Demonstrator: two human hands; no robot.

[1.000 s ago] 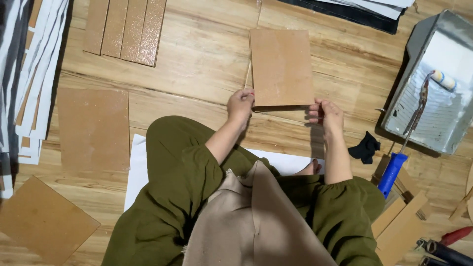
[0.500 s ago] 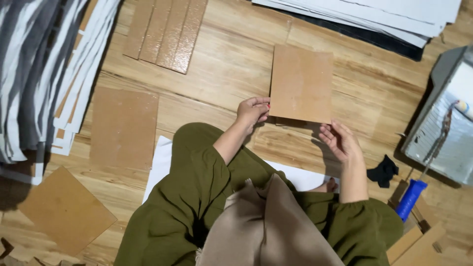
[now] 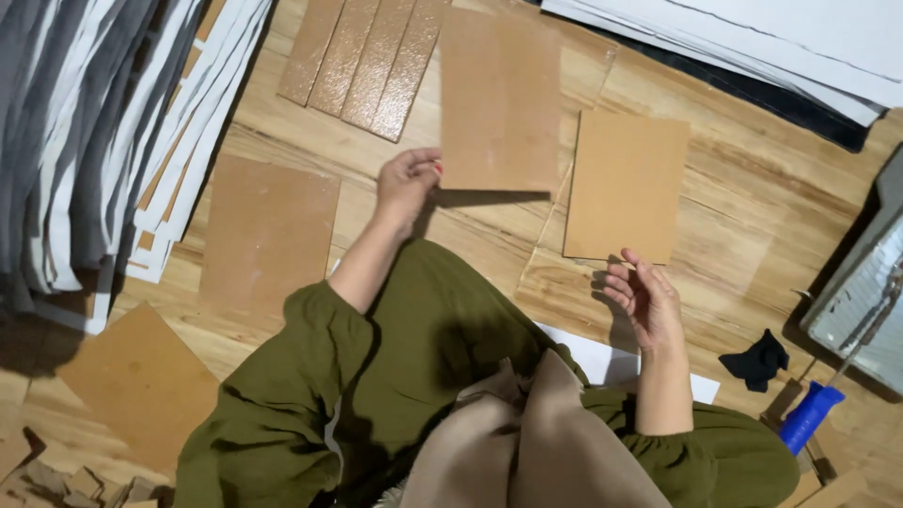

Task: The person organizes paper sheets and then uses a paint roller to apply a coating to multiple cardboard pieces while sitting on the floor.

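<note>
Lifted board (image 3: pixel 499 99): brown panel, raised off the wooden floor (image 3: pixel 752 198) at 12 o'clock.
Left hand (image 3: pixel 406 179): pinching that board's lower left corner.
Right hand (image 3: pixel 644 299): open, empty, at 4 o'clock.
Flat board (image 3: pixel 625 185): lies at 2 o'clock.
Progress: one board laid, one in hand; several boards lie around.
Roller handle (image 3: pixel 811 417): blue, 4 o'clock edge.

Olive-green long sleeves, gathered cuffs; beige scarf hanging in front; red-painted thumbnail.
</note>
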